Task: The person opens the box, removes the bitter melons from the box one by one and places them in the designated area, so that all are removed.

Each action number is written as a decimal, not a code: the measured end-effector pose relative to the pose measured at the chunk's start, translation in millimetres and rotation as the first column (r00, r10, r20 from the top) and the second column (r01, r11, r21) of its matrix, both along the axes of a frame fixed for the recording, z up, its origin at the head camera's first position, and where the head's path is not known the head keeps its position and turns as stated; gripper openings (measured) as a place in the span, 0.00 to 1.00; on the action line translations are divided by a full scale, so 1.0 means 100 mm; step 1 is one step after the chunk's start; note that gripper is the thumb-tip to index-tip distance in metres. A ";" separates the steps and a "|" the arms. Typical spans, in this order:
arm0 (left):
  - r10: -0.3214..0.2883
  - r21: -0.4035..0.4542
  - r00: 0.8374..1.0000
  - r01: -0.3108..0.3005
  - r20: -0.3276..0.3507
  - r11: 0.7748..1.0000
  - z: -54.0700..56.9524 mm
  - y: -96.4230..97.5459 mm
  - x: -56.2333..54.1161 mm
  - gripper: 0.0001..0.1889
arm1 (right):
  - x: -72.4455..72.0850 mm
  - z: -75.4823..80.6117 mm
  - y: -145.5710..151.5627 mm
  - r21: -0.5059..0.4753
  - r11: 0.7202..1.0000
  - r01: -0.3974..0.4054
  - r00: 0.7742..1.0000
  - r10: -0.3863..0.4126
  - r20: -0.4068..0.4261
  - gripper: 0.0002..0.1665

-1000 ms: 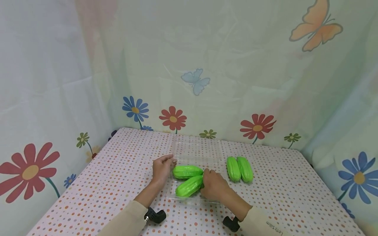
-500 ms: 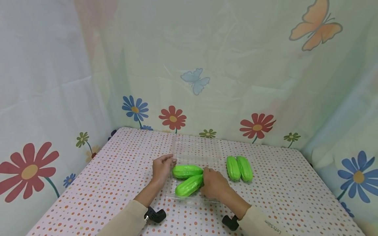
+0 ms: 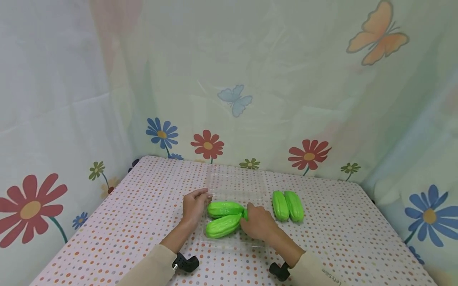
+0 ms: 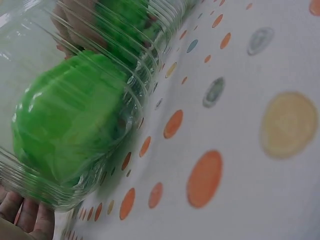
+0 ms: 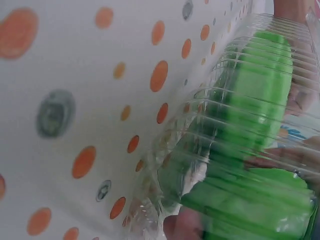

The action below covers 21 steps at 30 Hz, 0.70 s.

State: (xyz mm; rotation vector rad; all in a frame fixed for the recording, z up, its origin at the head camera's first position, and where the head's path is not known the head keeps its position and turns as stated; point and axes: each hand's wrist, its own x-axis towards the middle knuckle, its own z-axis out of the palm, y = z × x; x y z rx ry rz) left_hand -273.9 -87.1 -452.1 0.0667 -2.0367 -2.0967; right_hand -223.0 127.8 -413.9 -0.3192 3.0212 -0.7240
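Observation:
A clear plastic clamshell box [image 3: 230, 244] lies opened on the table, its lid [image 3: 234, 180] folded back. Two bright green, ridged, cucumber-shaped vegetables lie in it: a back one [image 3: 225, 208] and a front one [image 3: 222, 226], angled so their right ends nearly meet. My right hand [image 3: 259, 222] is inside the right half, gripping a third green vegetable [image 5: 255, 205] with thumb and fingers; the hand hides most of it from above. At the left wall my left hand [image 3: 194, 205] holds the box rim, fingers [image 4: 30, 217] against the outside.
Two more green vegetables [image 3: 288, 206] lie side by side on the dotted tablecloth [image 3: 332, 230], right of the box. A printed curtain [image 3: 272, 99] closes off the back and sides of the table.
The front vegetable has slid a little left and its right end has come away from my right hand. Green now shows between it and that hand. My left hand stays at the rim.

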 end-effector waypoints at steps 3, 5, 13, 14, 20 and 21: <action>0.002 -0.002 1.000 -0.002 0.009 1.000 -0.02 -0.01 0.01 0.18 | 0.00 -0.03 -0.01 -0.045 0.999 -0.017 1.000 0.016 -0.010 0.30; 0.002 -0.006 1.000 -0.002 0.013 1.000 -0.02 -0.01 0.02 0.18 | 0.01 -0.03 0.00 -0.072 0.997 -0.026 1.000 0.026 -0.013 0.28; -0.001 -0.005 1.000 0.001 0.016 1.000 -0.03 0.01 0.01 0.18 | 0.04 0.08 0.07 -0.095 0.995 -0.038 0.999 0.037 -0.013 0.28; -0.001 -0.004 1.000 0.001 0.016 1.000 -0.03 0.01 0.01 0.18 | 0.04 0.08 0.07 -0.094 0.995 -0.032 0.999 0.031 -0.010 0.30; -0.004 0.006 1.000 0.004 0.005 1.000 -0.01 0.01 0.00 0.17 | 0.02 0.08 0.07 -0.103 0.994 0.024 0.999 -0.027 -0.028 0.37; -0.005 0.006 1.000 0.005 0.005 1.000 0.00 0.00 0.00 0.17 | 0.02 0.08 0.07 -0.105 0.994 0.032 0.999 -0.036 -0.036 0.38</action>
